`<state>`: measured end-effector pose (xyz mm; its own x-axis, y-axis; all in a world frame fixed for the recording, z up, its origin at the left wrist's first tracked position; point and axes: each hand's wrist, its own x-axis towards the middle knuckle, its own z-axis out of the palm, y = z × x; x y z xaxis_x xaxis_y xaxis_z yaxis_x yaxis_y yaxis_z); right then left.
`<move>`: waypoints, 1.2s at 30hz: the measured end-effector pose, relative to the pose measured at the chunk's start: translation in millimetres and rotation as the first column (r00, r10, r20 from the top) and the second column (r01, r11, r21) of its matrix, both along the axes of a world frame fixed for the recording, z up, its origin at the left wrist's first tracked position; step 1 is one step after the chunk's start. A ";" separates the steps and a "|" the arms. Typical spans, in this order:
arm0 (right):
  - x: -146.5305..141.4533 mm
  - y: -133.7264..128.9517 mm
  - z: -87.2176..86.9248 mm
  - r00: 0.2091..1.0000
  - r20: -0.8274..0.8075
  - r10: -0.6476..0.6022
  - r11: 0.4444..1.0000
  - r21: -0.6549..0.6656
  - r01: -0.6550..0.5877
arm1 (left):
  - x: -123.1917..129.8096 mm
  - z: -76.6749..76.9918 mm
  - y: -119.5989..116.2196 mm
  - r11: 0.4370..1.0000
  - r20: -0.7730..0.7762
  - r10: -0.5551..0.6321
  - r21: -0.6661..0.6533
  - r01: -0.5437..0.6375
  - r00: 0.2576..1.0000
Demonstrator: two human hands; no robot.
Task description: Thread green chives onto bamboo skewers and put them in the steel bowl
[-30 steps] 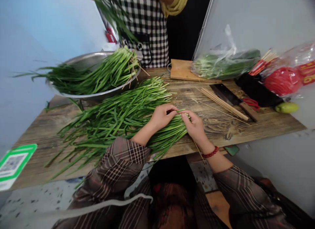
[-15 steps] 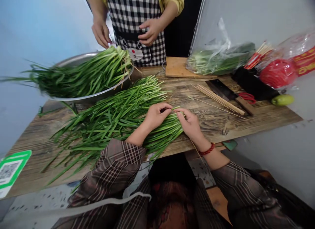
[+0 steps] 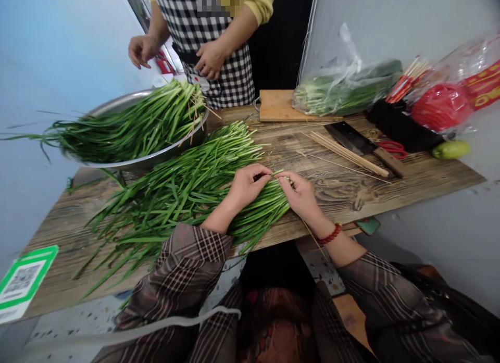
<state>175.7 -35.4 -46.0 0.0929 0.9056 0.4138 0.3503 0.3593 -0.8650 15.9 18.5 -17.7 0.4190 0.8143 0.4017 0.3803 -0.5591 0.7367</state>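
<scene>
My left hand (image 3: 250,186) is closed in a pinch on a green chive stalk (image 3: 278,172) above the table. Facing it, my right hand (image 3: 300,193) pinches the other end of that stalk, the fingertips of both hands almost touching. A thin bamboo skewer (image 3: 310,233) slants down from under my right palm; how the fingers grip it is hidden. Cut chives (image 3: 261,214) lie beneath both hands, their pale ends pointing right. A larger heap of chives (image 3: 187,183) spreads to the left, partly under my left forearm.
A metal basin (image 3: 156,157) holds skewered chives. Across the table stands a person in a checked apron (image 3: 234,66). Bamboo skewers (image 3: 347,153), a cleaver (image 3: 351,141), red-handled scissors (image 3: 394,148), a cutting board (image 3: 277,105) and bagged chives (image 3: 351,95) lie to the right.
The co-worker has shifted left, and their hands have moved up and away from the basin's chives. My own hands keep nearly the same pinch. The view has tilted slightly.
</scene>
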 end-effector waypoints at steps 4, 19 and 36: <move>0.5 1.1 -3.1 0.998 0.032 -0.047 0.998 -0.037 0.048 | 0.2 -0.6 -1.0 0.999 -0.028 -0.002 0.051 0.003 1.000; -0.4 -0.5 -2.1 0.982 0.129 -0.138 0.990 0.060 0.131 | 0.2 2.9 -6.9 0.989 -0.049 -0.149 -0.004 0.149 0.988; 26.8 -4.3 34.8 0.936 0.343 0.083 0.996 -0.060 -0.066 | -18.8 24.7 1.0 0.977 0.139 -0.035 -0.204 0.064 0.990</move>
<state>202.6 -39.8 -11.1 -0.1164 0.9235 0.3656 0.6035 0.3581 -0.7124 -2.9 19.5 7.0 0.4147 0.8654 0.2811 0.2461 -0.4041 0.8810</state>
